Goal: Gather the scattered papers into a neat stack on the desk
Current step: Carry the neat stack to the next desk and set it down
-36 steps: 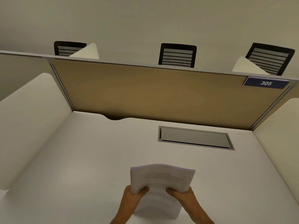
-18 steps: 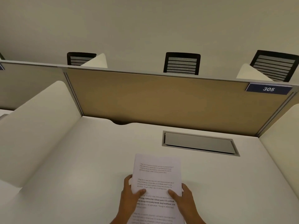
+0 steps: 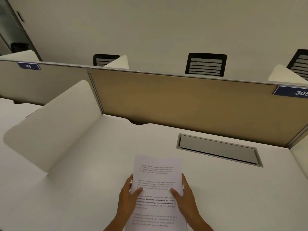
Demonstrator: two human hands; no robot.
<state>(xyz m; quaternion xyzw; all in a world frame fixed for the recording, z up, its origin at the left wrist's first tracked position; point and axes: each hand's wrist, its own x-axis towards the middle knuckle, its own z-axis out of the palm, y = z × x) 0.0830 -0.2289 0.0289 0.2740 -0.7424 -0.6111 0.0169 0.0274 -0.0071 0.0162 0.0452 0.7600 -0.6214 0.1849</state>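
Observation:
A stack of white printed papers [image 3: 158, 180] lies flat on the white desk [image 3: 83, 189], near its front edge, with its edges lined up. My left hand [image 3: 127, 199] grips the stack's left edge, thumb on top of the page. My right hand [image 3: 186, 197] holds the right edge the same way, thumb resting on the text. The stack's near end runs out of the bottom of the view.
A grey cable hatch [image 3: 218, 150] is set in the desk behind and right of the papers. A tan partition [image 3: 183, 104] closes the back, and white side dividers [image 3: 50, 124] stand at the left and right. Black chairs [image 3: 205, 65] show beyond the partition.
The stack was held upright and bent above the desk a second ago; it now lies flat on the desk under both hands. The view has shifted to the left.

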